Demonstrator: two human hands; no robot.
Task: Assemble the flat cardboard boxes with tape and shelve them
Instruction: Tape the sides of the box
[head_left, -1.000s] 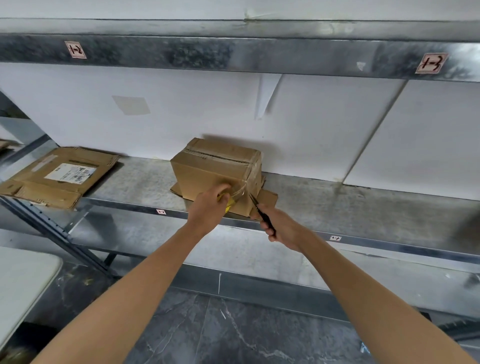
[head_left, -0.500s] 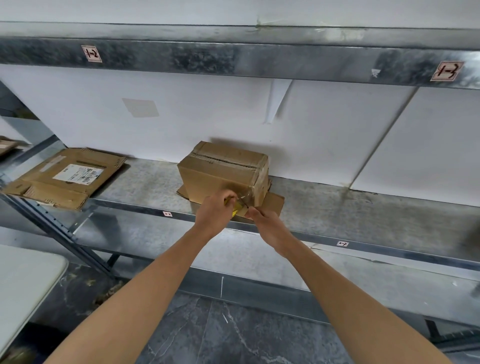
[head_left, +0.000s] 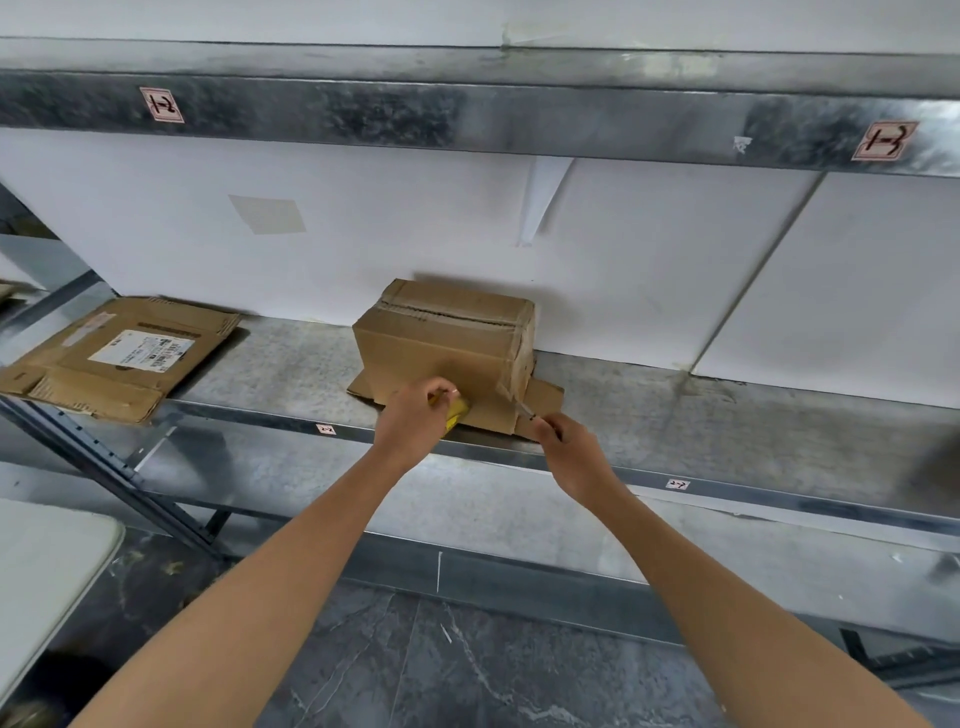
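Box (head_left: 441, 345) sits on shelf (head_left: 727, 415), left grip (head_left: 413, 418) curls round yellow tape roll (head_left: 458, 413), right grip (head_left: 571, 452) pinches thin dark tool (head_left: 525, 410) at the taut strip (head_left: 506, 392): a slip could gouge cardboard or leave tape unstuck.

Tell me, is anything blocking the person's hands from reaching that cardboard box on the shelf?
Nothing visible does. The left hand, gripping a yellow tape roll, is at the front of the box; the right hand holds a dark tool at its taped corner. The box sits on the shelf, atop a flat cardboard piece.
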